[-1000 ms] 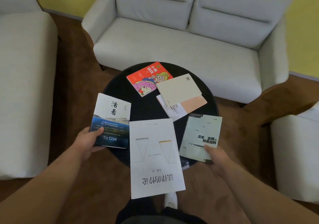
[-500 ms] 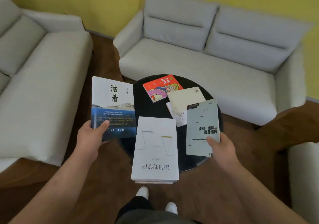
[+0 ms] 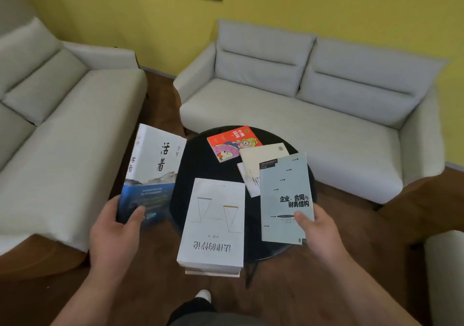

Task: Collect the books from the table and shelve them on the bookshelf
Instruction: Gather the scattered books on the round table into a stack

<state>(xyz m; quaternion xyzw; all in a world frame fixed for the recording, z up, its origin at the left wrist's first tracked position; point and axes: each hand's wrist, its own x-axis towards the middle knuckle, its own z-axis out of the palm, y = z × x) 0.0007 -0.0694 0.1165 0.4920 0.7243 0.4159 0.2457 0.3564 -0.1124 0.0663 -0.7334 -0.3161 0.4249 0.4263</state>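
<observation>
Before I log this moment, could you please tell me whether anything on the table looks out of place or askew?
Yes: the white book lies on a second book at the near rim of the black table, and both jut well past the edge, so they look precarious. Nothing looks spilled or damaged.

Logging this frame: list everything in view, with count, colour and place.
Round black table: one, black, centre.
Ink-wash-cover book: one, white and blue, left of table, held aloft.
Arrow-printed book: one, grey-green, over table's right side, held aloft.
Funnel-outline book: one, white, table's near edge, atop a lower book.
Cartoon-cover book: one, red, table's far side.
Plain book: one, cream, beside red one, atop a white book.
Fabric sofas: two, pale grey, behind and left of table.
White shoe: one, floor, bottom centre.
Left hand: one, grips ink-wash book's bottom.
Right hand: one, grips arrow-printed book's bottom.
</observation>
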